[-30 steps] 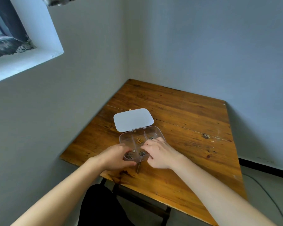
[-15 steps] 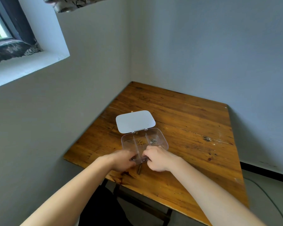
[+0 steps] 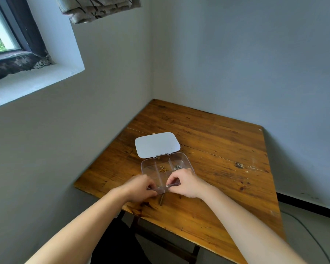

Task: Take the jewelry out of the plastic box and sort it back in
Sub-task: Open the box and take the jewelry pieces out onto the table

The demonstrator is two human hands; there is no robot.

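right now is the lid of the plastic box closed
No, the white lid is swung fully open and lies flat on the wooden table behind the clear plastic box, whose compartments are exposed.

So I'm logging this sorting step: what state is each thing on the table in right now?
plastic box: open, flat on the table.
lid: swung back, lying flat.
gold pieces: loose in the middle compartment.
silver pieces: loose in the right compartment.
left hand: pinched at the box's near edge.
right hand: pinched on a small piece.
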